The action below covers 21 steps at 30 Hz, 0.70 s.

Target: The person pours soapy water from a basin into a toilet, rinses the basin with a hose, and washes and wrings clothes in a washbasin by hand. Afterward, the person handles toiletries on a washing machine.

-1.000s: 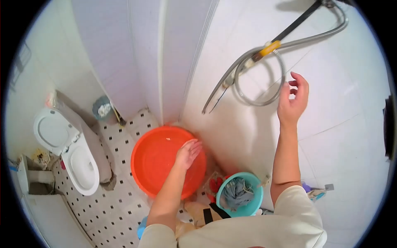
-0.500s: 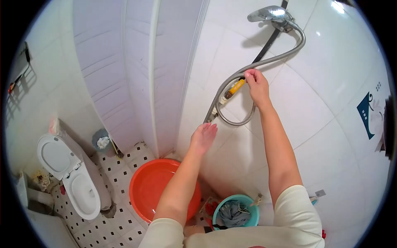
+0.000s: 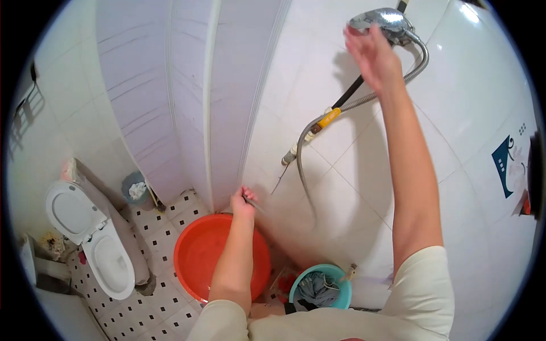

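My right hand (image 3: 372, 59) is raised with its fingers apart, just below the chrome shower head (image 3: 381, 21) on the wall; whether it touches the head I cannot tell. From the shower head a grey metal hose (image 3: 420, 62) runs down the wall, its lower stretch blurred by motion. My left hand (image 3: 244, 202), low by the wall panel and above the orange basin (image 3: 187, 233), is closed round a dark grey end that looks like the hose's. Between my hands, a valve with a yellow handle (image 3: 329, 118) sits on a pipe (image 3: 290, 155).
The orange basin stands on the dotted tile floor (image 3: 165, 250). Beside it is a turquoise bucket (image 3: 347, 292) with grey cloth (image 3: 318, 288) inside. A toilet (image 3: 111, 267) and a small bin (image 3: 134, 192) are at the left, by the folding panels (image 3: 190, 85).
My right hand has let go of the hose and risen to the shower head. My left hand has moved down and left with a hose end, and the hose loop has dropped open.
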Each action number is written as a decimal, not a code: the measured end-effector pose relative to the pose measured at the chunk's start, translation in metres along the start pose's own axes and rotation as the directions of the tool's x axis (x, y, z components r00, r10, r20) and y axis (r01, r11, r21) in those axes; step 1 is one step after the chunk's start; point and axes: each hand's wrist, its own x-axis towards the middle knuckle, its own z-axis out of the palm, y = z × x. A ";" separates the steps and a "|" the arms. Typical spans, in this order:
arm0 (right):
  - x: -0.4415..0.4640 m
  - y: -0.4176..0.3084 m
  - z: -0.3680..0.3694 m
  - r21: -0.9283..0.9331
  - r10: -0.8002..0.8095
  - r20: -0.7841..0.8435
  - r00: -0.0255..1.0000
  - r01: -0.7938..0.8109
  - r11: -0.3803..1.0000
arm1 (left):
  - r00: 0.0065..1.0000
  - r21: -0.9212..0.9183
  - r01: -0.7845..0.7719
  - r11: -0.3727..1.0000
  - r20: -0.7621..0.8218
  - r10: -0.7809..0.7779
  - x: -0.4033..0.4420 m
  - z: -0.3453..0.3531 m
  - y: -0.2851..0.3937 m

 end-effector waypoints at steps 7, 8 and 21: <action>0.068 -0.005 -0.036 0.219 0.121 0.428 0.896 -0.233 0.948 | 0.978 -0.014 -0.017 1.000 -0.209 0.014 -0.029 -0.088 0.004; 0.073 -0.003 -0.038 0.184 0.137 0.505 0.852 -0.262 0.947 | 0.975 -0.007 -0.019 1.000 -0.223 0.017 -0.027 -0.103 0.010; 0.055 -0.044 -0.073 0.011 0.399 0.638 0.658 -0.527 0.850 | 0.955 0.002 -0.109 0.994 -0.276 0.105 -0.073 -0.184 0.021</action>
